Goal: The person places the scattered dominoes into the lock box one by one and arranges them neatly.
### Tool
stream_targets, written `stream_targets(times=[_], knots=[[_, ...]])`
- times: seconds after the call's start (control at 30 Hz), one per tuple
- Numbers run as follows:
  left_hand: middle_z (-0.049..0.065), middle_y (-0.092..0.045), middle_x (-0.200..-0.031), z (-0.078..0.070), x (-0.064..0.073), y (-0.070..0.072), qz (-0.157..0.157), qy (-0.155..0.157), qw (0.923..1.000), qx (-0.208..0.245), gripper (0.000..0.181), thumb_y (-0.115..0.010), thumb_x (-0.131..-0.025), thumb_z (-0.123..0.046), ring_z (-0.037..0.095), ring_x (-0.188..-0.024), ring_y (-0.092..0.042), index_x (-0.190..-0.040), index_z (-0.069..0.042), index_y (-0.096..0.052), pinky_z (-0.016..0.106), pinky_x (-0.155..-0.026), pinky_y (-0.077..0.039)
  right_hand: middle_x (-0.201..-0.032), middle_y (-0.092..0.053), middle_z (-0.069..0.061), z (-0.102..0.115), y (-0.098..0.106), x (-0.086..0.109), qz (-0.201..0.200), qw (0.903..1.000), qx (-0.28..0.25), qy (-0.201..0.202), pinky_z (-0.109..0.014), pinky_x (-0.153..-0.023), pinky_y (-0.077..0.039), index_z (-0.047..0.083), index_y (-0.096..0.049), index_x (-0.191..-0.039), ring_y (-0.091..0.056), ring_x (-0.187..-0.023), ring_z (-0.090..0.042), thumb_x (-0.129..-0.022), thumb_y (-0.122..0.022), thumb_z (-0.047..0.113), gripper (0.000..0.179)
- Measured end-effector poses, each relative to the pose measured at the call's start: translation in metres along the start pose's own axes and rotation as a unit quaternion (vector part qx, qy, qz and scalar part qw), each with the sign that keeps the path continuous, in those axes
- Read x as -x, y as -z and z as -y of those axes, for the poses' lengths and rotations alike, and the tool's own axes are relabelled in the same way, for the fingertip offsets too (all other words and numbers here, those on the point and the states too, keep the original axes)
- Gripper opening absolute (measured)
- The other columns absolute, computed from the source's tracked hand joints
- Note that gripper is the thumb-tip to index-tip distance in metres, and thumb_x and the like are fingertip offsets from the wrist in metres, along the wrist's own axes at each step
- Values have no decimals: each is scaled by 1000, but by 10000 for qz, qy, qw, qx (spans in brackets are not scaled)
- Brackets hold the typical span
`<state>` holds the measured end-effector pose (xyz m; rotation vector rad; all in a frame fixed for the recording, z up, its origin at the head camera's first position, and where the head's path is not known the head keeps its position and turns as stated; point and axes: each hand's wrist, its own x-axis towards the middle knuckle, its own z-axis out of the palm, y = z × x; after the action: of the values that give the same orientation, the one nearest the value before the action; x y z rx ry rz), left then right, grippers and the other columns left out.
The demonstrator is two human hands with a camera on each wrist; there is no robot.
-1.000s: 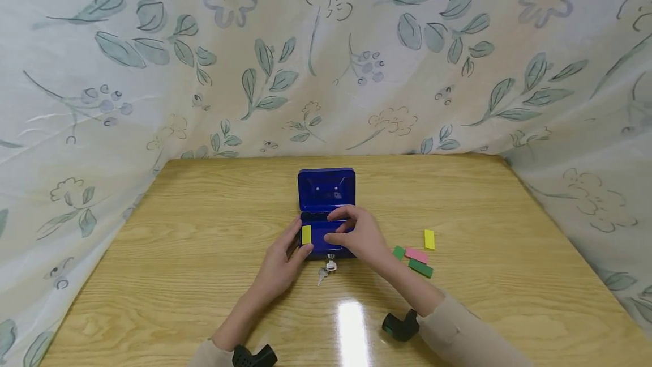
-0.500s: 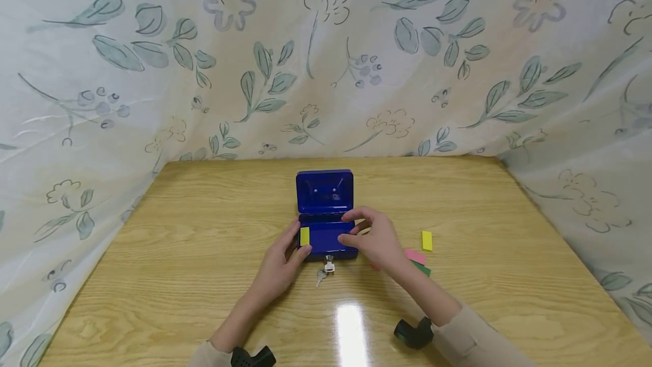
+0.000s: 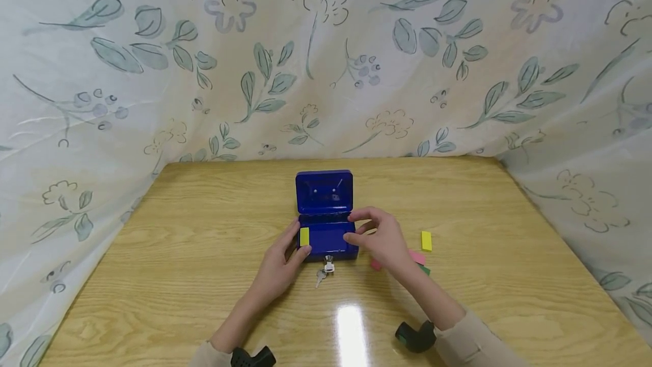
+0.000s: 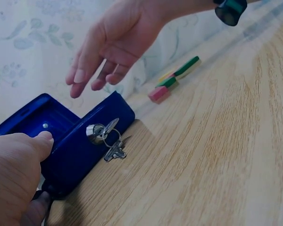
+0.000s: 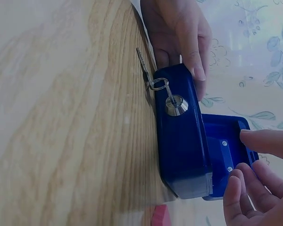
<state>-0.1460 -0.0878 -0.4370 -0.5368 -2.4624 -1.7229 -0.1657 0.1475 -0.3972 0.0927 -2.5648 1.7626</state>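
A blue metal cash box (image 3: pixel 326 237) stands with its lid raised, and a yellow block (image 3: pixel 304 237) lies at the left inside it. My left hand (image 3: pixel 278 262) holds the box's left end, thumb on the front rim. Above the box's right edge is my right hand (image 3: pixel 379 239), fingers loosely bent and parted with nothing between them. From the front lock (image 5: pixel 176 105) hang keys (image 4: pixel 114 149) on a ring, one key sitting in the lock.
On the wooden table (image 3: pixel 204 208) to the box's right lie a yellow block (image 3: pixel 426 241), pink blocks (image 3: pixel 417 257) and green blocks (image 4: pixel 186 67), partly hidden by the right arm in the head view. Floral cloth (image 3: pixel 326 72) hangs behind the table.
My right hand has moved right, from over the middle of the box to its right edge, now covering some of the loose blocks. The left hand has stayed on the box.
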Motion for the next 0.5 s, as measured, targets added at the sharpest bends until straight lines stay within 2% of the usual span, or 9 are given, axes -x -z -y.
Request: stream_targets(times=[0.03, 0.1, 0.27, 0.4, 0.5], knots=[[25, -30, -153, -6, 1, 1, -5, 7, 10000, 16, 60, -62, -97, -2, 35, -141, -27, -147, 10, -33, 44, -109, -33, -112, -68, -8, 0, 0, 0, 16, 10000, -20, -10, -33, -70, -57, 12, -71, -110, -63, -88, -23, -76, -87, 9, 38], [24, -30, -153, -3, 1, 1, 8, 16, 10000, 5, 60, -62, -97, -4, 33, -142, -27, -148, 9, -33, 43, -109, -33, -111, -68, -7, 0, -1, 1, 19, 10000, -25, -35, -34, -70, -57, 13, -71, -109, -63, -88, -23, -76, -87, 10, 37], [13, -29, -157, 24, 0, -1, 79, 2, 10000, 1, 63, -62, -99, -19, 20, -143, -26, -152, 0, -33, 31, -109, -33, -111, -68, -3, -2, -1, 2, -20, 10000, -54, -79, -34, -70, -57, 13, -71, -111, -62, -89, -23, -76, -86, 10, 37], [9, -29, -157, 24, -1, -1, 123, 25, 9999, -9, 64, -62, -99, -22, 16, -142, -25, -152, -2, -33, 27, -108, -32, -112, -67, -1, -5, 3, 2, -73, 9998, -124, -103, -35, -71, -57, 13, -70, -112, -62, -91, -23, -78, -85, 11, 38], [10, -29, -157, 23, 0, -2, 110, -17, 9999, -28, 64, -62, -99, -22, 17, -143, -25, -152, -1, -32, 29, -109, -33, -114, -67, -3, -8, 8, 1, -103, 9997, -195, -89, -35, -73, -57, 12, -70, -112, -61, -92, -24, -78, -85, 12, 38]])
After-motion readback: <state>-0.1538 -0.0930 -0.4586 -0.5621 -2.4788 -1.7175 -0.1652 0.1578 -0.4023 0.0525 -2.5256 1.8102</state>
